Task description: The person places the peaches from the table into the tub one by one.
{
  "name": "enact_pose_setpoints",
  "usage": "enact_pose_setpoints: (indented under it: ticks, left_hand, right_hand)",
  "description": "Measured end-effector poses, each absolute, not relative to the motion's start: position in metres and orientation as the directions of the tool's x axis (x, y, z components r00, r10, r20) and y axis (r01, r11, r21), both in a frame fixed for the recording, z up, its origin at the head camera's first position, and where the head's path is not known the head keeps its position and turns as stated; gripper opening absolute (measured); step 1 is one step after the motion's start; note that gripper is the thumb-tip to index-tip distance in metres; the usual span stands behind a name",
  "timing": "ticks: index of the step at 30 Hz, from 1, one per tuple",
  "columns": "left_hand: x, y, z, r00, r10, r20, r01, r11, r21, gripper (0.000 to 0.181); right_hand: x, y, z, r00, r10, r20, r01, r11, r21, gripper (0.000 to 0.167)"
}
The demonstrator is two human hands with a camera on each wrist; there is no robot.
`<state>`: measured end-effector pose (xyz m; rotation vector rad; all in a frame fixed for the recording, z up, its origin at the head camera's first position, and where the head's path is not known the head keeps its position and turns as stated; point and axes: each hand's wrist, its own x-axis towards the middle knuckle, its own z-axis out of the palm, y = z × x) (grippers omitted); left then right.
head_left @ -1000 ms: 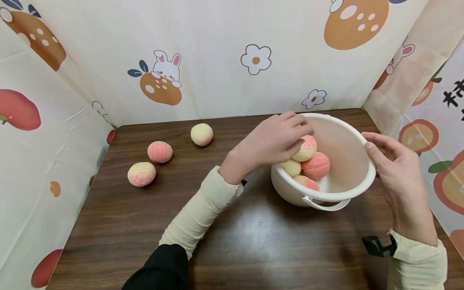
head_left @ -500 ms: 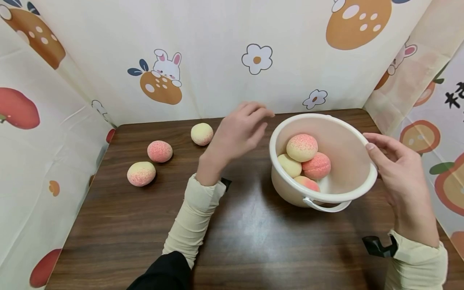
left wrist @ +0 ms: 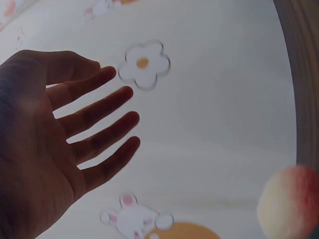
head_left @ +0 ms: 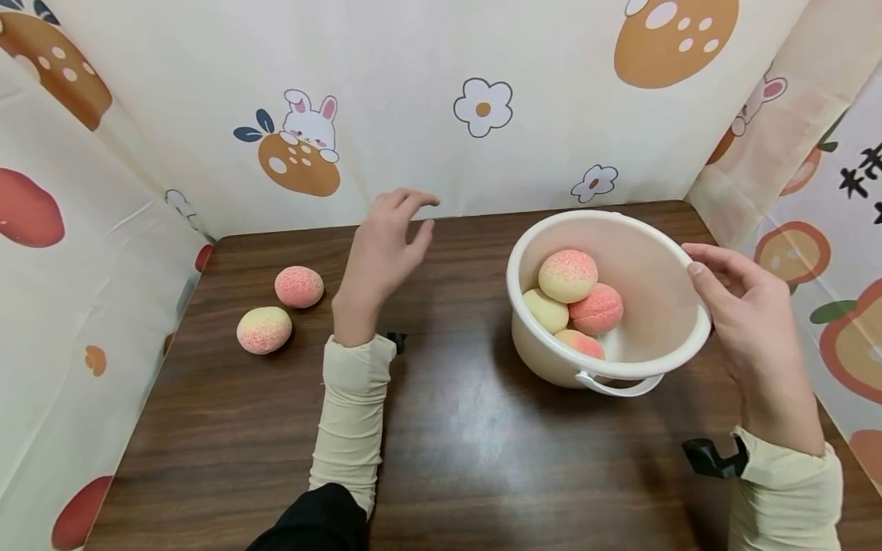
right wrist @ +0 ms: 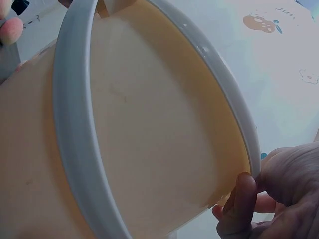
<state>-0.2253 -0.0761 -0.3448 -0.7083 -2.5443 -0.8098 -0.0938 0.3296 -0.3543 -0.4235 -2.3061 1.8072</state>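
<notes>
My left hand (head_left: 386, 249) hovers over the far left part of the table, fingers loosely spread and holding nothing. A pale yellow and red peach (left wrist: 289, 204) shows at the lower right of the left wrist view; in the head view the hand hides that spot. My right hand (head_left: 758, 329) grips the right rim of a white bucket (head_left: 544, 367), thumb on top. Inside lie several peaches, among them a yellow-pink one (head_left: 568, 275) on top and a coral one (head_left: 596, 309). In the right wrist view, fingers (right wrist: 239, 204) pinch the bucket's rim.
To the left on the dark wooden table (head_left: 455, 467) lie a coral peach (head_left: 299, 287) and a yellow-pink peach (head_left: 265, 330). A patterned curtain (head_left: 413, 46) stands along the back and both sides. The bucket's handle (head_left: 620, 387) hangs at its front.
My left hand has let go of the peach in the bucket and swung left, now covering the place of the far pale peach. The right hand stays on the rim.
</notes>
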Motion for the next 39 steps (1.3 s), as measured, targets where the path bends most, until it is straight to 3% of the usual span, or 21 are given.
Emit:
enact_pose_setpoints:
  ticks: [12,21,32,39]
  left_hand:
    - [-0.256,-0.104,-0.378,-0.928,0.188,0.322,0.325,0.832,0.450,0.035]
    - [-0.273,-0.115,-0.409,-0.984,0.101,0.144,0.154,0.892,0.425,0.049]
    - [-0.283,-0.121,-0.438,-0.995,0.102,0.022,0.101,0.882,0.460,0.052]
    - [-0.284,-0.120,-0.445,-0.994,0.103,0.028,0.104,0.875,0.473,0.052]
  right_hand:
    - [-0.096,0.339,-0.350,-0.963,0.263,-0.052,0.123,0.260,-0.958,0.038]
    - [-0.101,0.344,-0.345,-0.974,0.217,-0.061,0.161,0.483,-0.861,0.043]
    - [-0.104,0.347,-0.346,-0.980,0.190,-0.058,0.145,0.484,-0.863,0.038]
    - [-0.105,0.347,-0.347,-0.978,0.196,-0.070,0.160,0.493,-0.855,0.040]
